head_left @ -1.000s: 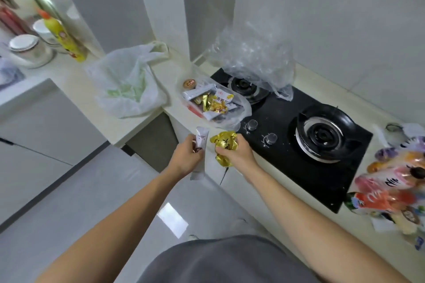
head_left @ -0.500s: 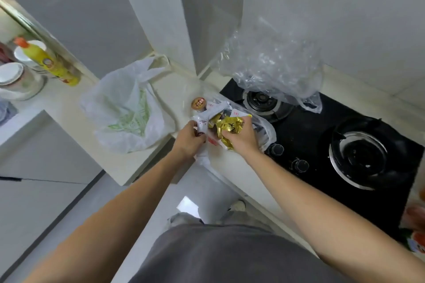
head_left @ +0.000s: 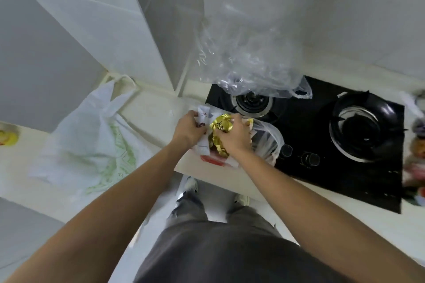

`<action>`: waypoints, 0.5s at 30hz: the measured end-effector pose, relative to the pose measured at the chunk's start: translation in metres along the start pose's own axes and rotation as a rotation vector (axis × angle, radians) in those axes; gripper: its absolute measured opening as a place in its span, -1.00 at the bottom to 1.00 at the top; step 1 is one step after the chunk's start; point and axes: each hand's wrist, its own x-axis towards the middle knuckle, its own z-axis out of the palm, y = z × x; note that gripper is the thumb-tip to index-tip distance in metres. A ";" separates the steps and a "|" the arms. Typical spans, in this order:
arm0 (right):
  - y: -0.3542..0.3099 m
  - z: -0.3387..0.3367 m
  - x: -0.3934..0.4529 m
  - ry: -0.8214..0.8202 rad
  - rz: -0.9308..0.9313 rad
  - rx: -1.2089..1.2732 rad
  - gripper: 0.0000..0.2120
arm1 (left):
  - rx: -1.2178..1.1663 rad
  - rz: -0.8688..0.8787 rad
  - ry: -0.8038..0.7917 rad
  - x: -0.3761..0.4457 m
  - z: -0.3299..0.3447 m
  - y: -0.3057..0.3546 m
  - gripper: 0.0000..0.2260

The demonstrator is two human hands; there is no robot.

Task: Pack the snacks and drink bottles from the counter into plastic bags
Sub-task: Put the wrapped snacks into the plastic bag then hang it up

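My left hand (head_left: 187, 130) grips a white snack packet (head_left: 203, 119) with red print. Beside it my right hand (head_left: 234, 136) holds a gold foil snack (head_left: 220, 125). Both hands are over a small clear plastic bag (head_left: 266, 142) lying on the counter beside the hob, with other snack packets inside it, partly hidden by my hands. A red and white packet (head_left: 212, 160) shows at the bag's near edge. More colourful snacks and bottles (head_left: 416, 147) lie blurred at the far right edge.
A black two-burner gas hob (head_left: 322, 135) lies right of my hands, with a big crumpled clear bag (head_left: 248, 62) over its left burner. A white bag with green print (head_left: 92, 140) lies on the left counter. A yellow bottle (head_left: 8, 138) shows at the far left.
Both hands moved from the counter's front edge forward over the small clear bag, carrying the white packet and gold snack. My head tilted down and closer, so the right-hand snack pile slid nearly out of view.
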 end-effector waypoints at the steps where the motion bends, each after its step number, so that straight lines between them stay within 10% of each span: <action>1: -0.003 0.004 0.002 0.020 0.006 0.002 -0.55 | 0.021 0.010 -0.020 0.007 -0.003 -0.002 -0.61; 15: 0.000 -0.001 -0.033 0.286 -0.182 -0.446 -0.55 | 0.485 0.600 -0.037 -0.008 -0.026 0.006 -0.65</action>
